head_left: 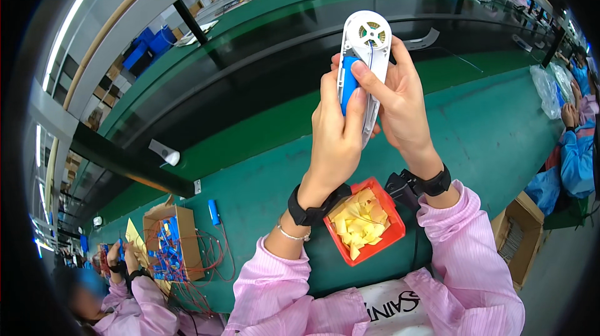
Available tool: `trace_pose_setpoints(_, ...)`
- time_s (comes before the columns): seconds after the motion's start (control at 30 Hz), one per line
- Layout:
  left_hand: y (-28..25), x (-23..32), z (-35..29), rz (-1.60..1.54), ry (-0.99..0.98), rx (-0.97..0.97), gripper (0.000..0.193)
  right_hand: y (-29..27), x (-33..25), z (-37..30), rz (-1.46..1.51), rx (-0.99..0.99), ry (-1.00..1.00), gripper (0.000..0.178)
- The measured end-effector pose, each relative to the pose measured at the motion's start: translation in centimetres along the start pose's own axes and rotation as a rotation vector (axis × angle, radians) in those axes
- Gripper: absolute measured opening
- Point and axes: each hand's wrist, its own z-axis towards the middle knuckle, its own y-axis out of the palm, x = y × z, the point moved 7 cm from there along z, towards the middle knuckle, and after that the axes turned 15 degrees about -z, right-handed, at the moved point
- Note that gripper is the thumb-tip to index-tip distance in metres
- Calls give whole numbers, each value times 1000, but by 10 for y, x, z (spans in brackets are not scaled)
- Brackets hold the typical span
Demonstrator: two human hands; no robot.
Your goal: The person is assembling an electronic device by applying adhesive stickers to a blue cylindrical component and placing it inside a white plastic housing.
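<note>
On the big green table (475, 117), we see a cardboard box (189, 239) of blue cells left of the red tray (395, 231), whose yellow pieces (359, 220) sit near the body, likely for easy reach. Held up past the tray, we see a long white plastic case (380, 58), gripped by the left hand (334, 130) and right hand (403, 101), open side showing, perhaps for a good look. The right thumb lies on the blue battery (347, 81) inside, maybe keeping it snug.
</note>
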Motion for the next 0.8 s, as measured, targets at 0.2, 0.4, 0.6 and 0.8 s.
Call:
trace_pose_setpoints(0.2, -37, -33, 20, -414, -213, 6, 27, -16, 11, 5, -246, 33, 57, 83)
trace_pose_setpoints(0.4, -265, -121, 0, -444, 16, 992, 39, -13, -71, -8, -607, -47, -116, 50)
trace_pose_setpoints(0.6, -249, -130, 8, -473, -279, 570, 75, -20, -68, -7, -656, -86, -69, 43)
trace_pose_setpoints(0.8, -244, -23, -27, 966, -454, 184, 42, -29, -61, -3, -726, -118, -56, 37)
